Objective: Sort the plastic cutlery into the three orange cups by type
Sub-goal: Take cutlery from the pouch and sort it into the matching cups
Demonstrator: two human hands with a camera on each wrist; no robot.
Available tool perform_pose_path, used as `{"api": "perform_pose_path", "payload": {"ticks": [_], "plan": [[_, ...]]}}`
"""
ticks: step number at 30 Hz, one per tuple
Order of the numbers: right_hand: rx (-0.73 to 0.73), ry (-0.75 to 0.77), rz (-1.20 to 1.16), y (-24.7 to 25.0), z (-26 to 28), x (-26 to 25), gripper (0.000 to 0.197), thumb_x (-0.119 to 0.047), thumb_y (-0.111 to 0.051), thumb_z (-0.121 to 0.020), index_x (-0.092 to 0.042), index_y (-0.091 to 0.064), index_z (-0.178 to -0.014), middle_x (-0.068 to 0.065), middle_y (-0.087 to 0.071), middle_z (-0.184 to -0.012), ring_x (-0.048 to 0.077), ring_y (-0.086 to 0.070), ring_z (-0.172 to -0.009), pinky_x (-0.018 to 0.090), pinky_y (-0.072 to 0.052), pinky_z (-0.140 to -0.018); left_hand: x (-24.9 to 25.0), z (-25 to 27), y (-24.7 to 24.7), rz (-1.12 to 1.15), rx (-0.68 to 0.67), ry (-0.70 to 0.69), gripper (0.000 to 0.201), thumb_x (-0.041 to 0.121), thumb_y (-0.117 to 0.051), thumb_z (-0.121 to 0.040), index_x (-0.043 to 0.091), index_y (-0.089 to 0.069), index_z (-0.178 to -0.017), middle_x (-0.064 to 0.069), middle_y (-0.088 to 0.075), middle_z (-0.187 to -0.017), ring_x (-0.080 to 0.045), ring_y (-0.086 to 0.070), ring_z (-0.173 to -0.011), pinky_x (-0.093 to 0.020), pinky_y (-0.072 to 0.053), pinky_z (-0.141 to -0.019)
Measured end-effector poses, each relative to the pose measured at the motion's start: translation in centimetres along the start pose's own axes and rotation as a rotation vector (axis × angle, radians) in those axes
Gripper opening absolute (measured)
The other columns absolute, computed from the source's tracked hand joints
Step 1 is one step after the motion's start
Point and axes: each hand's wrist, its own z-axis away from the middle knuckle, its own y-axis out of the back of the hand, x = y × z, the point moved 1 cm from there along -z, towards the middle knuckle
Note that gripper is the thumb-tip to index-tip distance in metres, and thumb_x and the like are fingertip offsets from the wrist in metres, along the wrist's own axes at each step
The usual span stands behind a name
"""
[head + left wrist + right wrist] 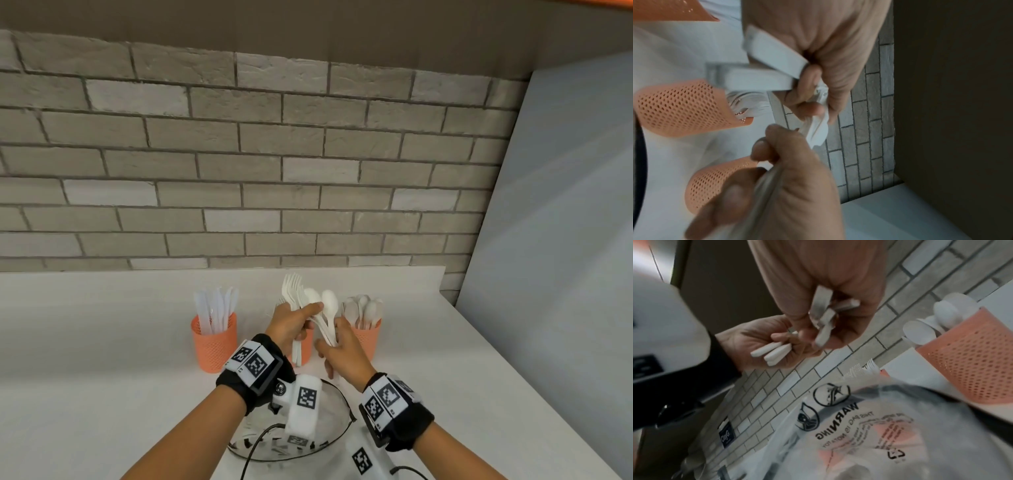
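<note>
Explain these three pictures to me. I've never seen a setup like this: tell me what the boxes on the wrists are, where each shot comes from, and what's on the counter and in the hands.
No machine here: a person works with bare hands and wears cameras. The big picture comes from a head camera looking down. The other two come from the boxes strapped to the wrists, looking along each hand, so they appear tilted and blurred.

On the white counter stand three orange cups: the left cup holds knives, the right cup holds spoons, and the middle cup, mostly hidden behind the hands, holds forks. A clear bowl sits nearest the person, with a plastic bag seen in the right wrist view.

The left hand grips a bunch of forks. The right hand grips several spoons.
</note>
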Motion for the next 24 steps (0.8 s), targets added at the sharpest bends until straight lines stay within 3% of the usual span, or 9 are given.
{"api": "perform_pose_path", "payload": {"ticks": [4,7,10,12,14,18,21,24], "plan": [[0.061,-0.039,-0.117,0.0,0.0,0.1,0.025,-0.018,-0.050,-0.092,-0.011,-0.044,-0.114,0.001,-0.044,-0.071,0.000,-0.036,-0.033,0.018,-0.027,-0.035,-0.3,0.1,-0.4,0.072,0.019,-0.009,0.023,0.028,-0.067,-0.084,0.008,-0.056,-0.085,-0.002,-0.046,-0.063,-0.006,-0.038,-0.043,-0.013,-0.026,-0.033],[0.107,-0.070,-0.206,0.3,0.0,0.1,0.016,-0.035,-0.041,-0.096,-0.021,-0.046,-0.104,-0.006,-0.042,-0.070,0.003,-0.035,-0.048,0.014,-0.026,-0.036,-0.6,0.6,-0.6,0.069,0.061,-0.012,0.032,0.042,-0.062,-0.085,0.011,-0.057,-0.082,0.002,-0.042,-0.060,-0.006,-0.034,-0.044,-0.014,-0.025,-0.037],[0.207,-0.098,-0.287,0.5,-0.2,0.4,0.032,-0.042,-0.024,-0.100,-0.023,-0.048,-0.091,-0.008,-0.042,-0.065,0.002,-0.036,-0.050,0.009,-0.027,-0.035,-1.5,1.3,-0.8,0.070,0.059,0.023,0.034,0.040,-0.059,-0.087,0.007,-0.062,-0.095,0.002,-0.039,-0.060,-0.007,-0.033,-0.043,-0.015,-0.026,-0.036],[0.261,-0.119,-0.326,0.5,-0.3,0.4,0.043,-0.043,-0.021,-0.100,-0.021,-0.049,-0.075,-0.005,-0.040,-0.056,0.002,-0.035,-0.040,0.012,-0.026,-0.035,-2.2,1.5,-1.0,0.032,0.054,0.019,0.029,0.036,-0.060,-0.087,0.007,-0.061,-0.092,0.002,-0.034,-0.055,-0.008,-0.031,-0.042,-0.018,-0.027,-0.038],[0.262,-0.109,-0.391,0.5,-0.3,0.3,0.046,-0.037,-0.021,-0.101,-0.019,-0.047,-0.068,-0.003,-0.040,-0.054,0.001,-0.035,-0.034,0.012,-0.026,-0.034,-2.7,1.6,-1.4,0.010,0.044,-0.008,0.022,0.031,-0.061,-0.087,0.009,-0.058,-0.087,0.004,-0.033,-0.049,-0.008,-0.031,-0.039,-0.019,-0.027,-0.039],[0.177,-0.105,-0.397,0.1,-0.2,0.3,0.036,-0.029,-0.024,-0.100,-0.015,-0.048,-0.076,-0.001,-0.040,-0.055,0.003,-0.034,-0.038,0.015,-0.025,-0.037,-3.1,1.5,-2.2,0.062,0.067,-0.009,0.018,0.023,-0.062,-0.087,0.015,-0.056,-0.071,0.003,-0.037,-0.049,-0.010,-0.031,-0.042,-0.021,-0.026,-0.039],[0.126,-0.095,-0.359,-0.1,0.1,0.3,0.039,-0.037,-0.024,-0.100,-0.023,-0.058,-0.089,-0.012,-0.049,-0.053,0.000,-0.040,-0.043,0.015,-0.028,-0.041,-3.0,1.5,-2.7,0.083,0.091,-0.024,0.018,0.014,-0.057,-0.089,0.015,-0.055,-0.072,0.001,-0.040,-0.051,-0.010,-0.032,-0.041,-0.019,-0.026,-0.038],[0.126,-0.006,-0.262,-0.4,0.2,0.7,0.036,-0.048,-0.029,-0.098,-0.028,-0.059,-0.101,-0.011,-0.055,-0.068,0.002,-0.047,-0.054,0.015,-0.034,-0.045,-2.8,1.5,-2.9,0.023,0.108,-0.038,0.025,0.011,-0.052,-0.090,0.015,-0.051,-0.065,0.001,-0.040,-0.049,-0.009,-0.034,-0.040,-0.019,-0.026,-0.038]]}}
